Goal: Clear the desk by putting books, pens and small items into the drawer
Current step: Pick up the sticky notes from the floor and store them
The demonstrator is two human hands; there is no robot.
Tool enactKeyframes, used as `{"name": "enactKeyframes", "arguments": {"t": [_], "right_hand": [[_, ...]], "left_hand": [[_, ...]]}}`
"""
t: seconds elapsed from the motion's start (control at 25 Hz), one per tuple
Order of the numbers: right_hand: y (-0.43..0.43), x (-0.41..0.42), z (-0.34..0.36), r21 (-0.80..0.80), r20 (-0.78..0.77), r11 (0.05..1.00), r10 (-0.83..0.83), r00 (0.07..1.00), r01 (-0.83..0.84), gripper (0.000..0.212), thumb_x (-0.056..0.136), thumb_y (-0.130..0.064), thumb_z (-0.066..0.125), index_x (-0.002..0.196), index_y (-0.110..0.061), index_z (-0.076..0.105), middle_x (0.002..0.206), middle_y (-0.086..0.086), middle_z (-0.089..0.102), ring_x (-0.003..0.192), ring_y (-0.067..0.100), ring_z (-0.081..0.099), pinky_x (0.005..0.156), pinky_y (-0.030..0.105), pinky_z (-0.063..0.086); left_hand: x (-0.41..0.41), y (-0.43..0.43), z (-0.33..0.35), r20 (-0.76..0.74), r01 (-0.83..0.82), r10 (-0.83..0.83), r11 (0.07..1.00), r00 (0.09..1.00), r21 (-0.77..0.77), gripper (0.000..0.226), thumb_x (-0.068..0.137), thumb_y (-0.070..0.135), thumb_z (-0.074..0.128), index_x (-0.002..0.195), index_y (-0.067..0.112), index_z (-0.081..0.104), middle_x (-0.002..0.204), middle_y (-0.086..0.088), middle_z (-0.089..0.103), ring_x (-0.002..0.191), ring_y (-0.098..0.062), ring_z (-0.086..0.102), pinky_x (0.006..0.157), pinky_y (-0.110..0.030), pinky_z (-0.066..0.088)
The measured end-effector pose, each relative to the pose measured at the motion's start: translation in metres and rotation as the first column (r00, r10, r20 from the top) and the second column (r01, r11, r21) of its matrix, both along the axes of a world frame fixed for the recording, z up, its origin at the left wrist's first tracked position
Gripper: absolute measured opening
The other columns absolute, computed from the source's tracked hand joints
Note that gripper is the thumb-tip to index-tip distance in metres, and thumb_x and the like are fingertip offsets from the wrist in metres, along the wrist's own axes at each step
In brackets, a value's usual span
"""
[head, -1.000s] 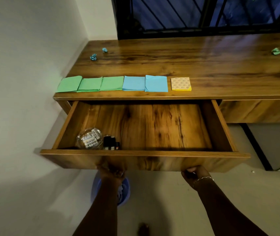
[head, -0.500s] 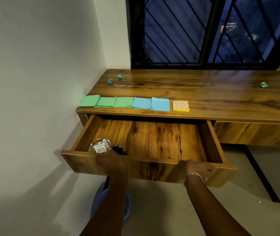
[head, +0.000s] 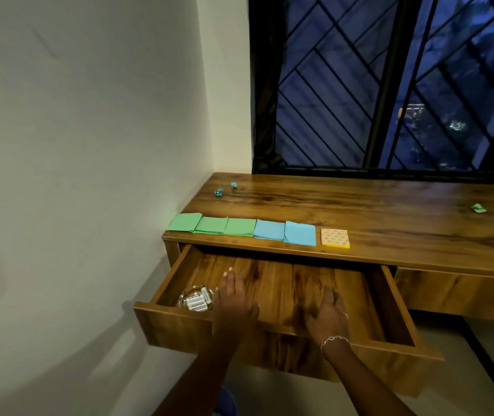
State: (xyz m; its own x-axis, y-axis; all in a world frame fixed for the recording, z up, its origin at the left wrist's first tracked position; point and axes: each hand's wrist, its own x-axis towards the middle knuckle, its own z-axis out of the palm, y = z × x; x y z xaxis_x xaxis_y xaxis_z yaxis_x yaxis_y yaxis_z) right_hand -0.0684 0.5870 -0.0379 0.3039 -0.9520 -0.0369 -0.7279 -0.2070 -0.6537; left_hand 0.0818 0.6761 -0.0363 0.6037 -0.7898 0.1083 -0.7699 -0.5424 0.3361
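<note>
Head view. Left grip (head: pixel 235 298) and right grip (head: pixel 326 316) hover over the open drawer (head: pixel 401 313), fingers spread, holding nothing. The row of paper sheets (head: pixel 239 228) and the yellow pad (head: pixel 334 238) lie beyond and above them. The row's long axis follows the front edge of the surface (head: pixel 389 211). The left grip is nearer the sheets, the right nearer the pad. A glass dish (head: pixel 196 298) of small labelled items sits in the drawer's near-left corner.

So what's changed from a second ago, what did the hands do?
Both hands released the drawer: the left hand and right hand rose forward and now hover open over its inside. The drawer stayed pulled out; the glass dish in it and the paper squares on the desk did not move.
</note>
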Motion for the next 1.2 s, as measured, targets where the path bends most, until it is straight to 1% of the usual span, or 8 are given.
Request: {"name": "enactKeyframes", "arguments": {"t": [0.12,0.36,0.44,0.56,0.64,0.88,1.04,1.2], "right_hand": [[-0.013,0.022,0.0,0.02,-0.093,0.995,0.099,0.991,-0.098,0.077,0.086,-0.019,0.06,0.146,-0.014,0.013,0.153,0.014,0.017,0.136,0.033,0.03,0.106,0.038,0.037],[-0.052,0.115,-0.006,0.0,-0.195,0.965,0.256,0.947,-0.261,0.075,0.087,-0.028,0.059,0.146,-0.013,0.015,0.153,0.01,0.021,0.139,0.029,0.026,0.113,0.034,0.027],[-0.061,0.145,-0.006,-0.005,-0.22,0.949,0.308,0.926,-0.316,0.073,0.088,-0.028,0.059,0.146,-0.015,0.015,0.154,0.007,0.021,0.141,0.028,0.025,0.113,0.034,0.025],[-0.072,0.181,-0.009,-0.018,-0.233,0.927,0.361,0.903,-0.375,0.075,0.087,-0.028,0.06,0.147,-0.017,0.017,0.154,0.005,0.022,0.141,0.026,0.024,0.114,0.033,0.025],[-0.078,0.2,-0.01,-0.031,-0.244,0.912,0.39,0.888,-0.409,0.073,0.086,-0.03,0.061,0.146,-0.016,0.02,0.153,0.005,0.023,0.141,0.024,0.024,0.114,0.031,0.025],[-0.096,0.234,-0.002,-0.129,-0.341,0.832,0.473,0.812,-0.539,0.074,0.085,-0.03,0.061,0.145,-0.016,0.02,0.153,0.006,0.021,0.141,0.024,0.022,0.115,0.03,0.022],[-0.116,0.257,0.004,-0.128,-0.437,0.785,0.504,0.745,-0.606,0.081,0.086,-0.034,0.06,0.147,-0.012,0.012,0.156,0.01,0.012,0.144,0.026,0.011,0.117,0.032,0.012],[-0.136,0.278,0.009,-0.091,-0.536,0.734,0.534,0.654,-0.673,0.087,0.086,-0.036,0.061,0.147,-0.006,0.007,0.156,0.014,0.008,0.145,0.028,0.007,0.118,0.034,0.009]], "left_hand": [[0.027,-0.011,0.0,0.018,0.026,-0.027,0.999,0.999,0.047,0.078,0.092,0.046,0.046,0.149,0.013,0.004,0.158,-0.009,-0.001,0.146,-0.025,0.0,0.118,-0.039,0.006],[0.119,-0.041,0.0,0.014,0.046,-0.048,0.995,0.999,0.086,0.079,0.091,0.048,0.046,0.148,0.012,0.006,0.158,-0.009,0.002,0.146,-0.025,-0.001,0.118,-0.04,0.003],[0.148,-0.044,0.001,0.021,0.06,-0.063,0.994,0.998,0.095,0.076,0.092,0.046,0.046,0.148,0.012,0.007,0.158,-0.008,0.002,0.146,-0.025,-0.002,0.119,-0.04,0.001],[0.187,-0.05,-0.001,0.022,0.07,-0.072,0.993,0.997,0.095,0.081,0.091,0.043,0.05,0.149,0.011,0.004,0.158,-0.008,0.002,0.146,-0.024,-0.003,0.118,-0.038,-0.003],[0.21,-0.057,-0.003,0.044,0.105,-0.111,0.987,0.993,0.118,0.083,0.09,0.041,0.051,0.149,0.011,0.002,0.158,-0.009,0.001,0.146,-0.024,-0.004,0.117,-0.037,-0.005],[0.241,-0.082,-0.01,0.116,0.198,-0.225,0.958,0.967,0.209,0.078,0.092,0.04,0.049,0.149,0.009,0.005,0.158,-0.012,0.002,0.146,-0.026,-0.003,0.117,-0.036,-0.006],[0.25,-0.105,-0.014,0.148,0.24,-0.289,0.93,0.946,0.278,0.072,0.096,0.034,0.041,0.148,0.006,0.0,0.157,-0.015,-0.002,0.146,-0.027,-0.006,0.117,-0.037,-0.005],[0.256,-0.126,-0.012,0.151,0.26,-0.328,0.9,0.933,0.351,0.076,0.096,0.037,0.042,0.148,0.004,-0.003,0.157,-0.017,-0.005,0.145,-0.029,-0.007,0.118,-0.039,-0.003]]}}
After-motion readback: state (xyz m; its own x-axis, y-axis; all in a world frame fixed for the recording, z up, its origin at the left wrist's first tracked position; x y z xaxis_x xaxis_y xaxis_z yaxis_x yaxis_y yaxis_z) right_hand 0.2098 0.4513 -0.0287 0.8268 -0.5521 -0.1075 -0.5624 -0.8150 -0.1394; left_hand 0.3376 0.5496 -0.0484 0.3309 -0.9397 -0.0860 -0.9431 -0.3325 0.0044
